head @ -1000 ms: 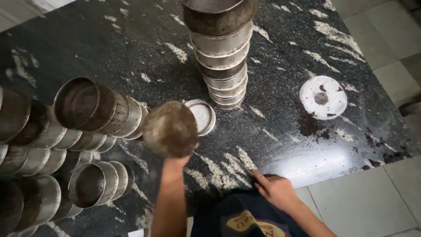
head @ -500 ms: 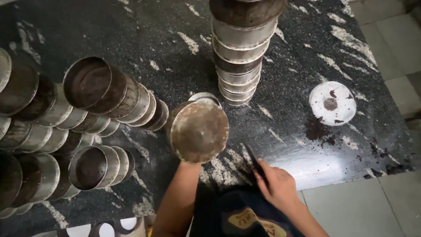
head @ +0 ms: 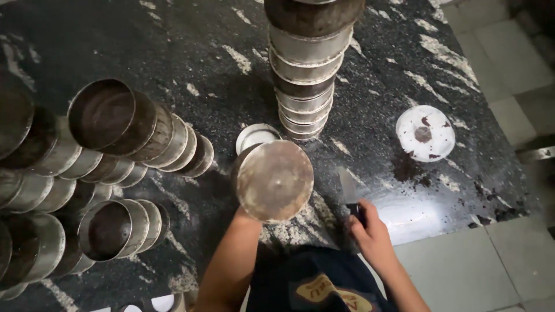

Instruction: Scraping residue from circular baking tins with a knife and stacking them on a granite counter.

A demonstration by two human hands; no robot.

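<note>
Left hand (head: pixel 245 216), mostly hidden, grips an upturned round metal tin (head: pixel 273 180); its inside is unseen. Right hand (head: pixel 370 234) closes around a scraper (head: pixel 350 190) on the table (head: pixel 191 52).

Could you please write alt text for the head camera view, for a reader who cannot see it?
A person's left hand holds a round metal tin bottom-up over a black speckled counter, while the right hand grips a scraper. A tall stack of tins stands behind; rows of tins lie left, a white disc right.
</note>
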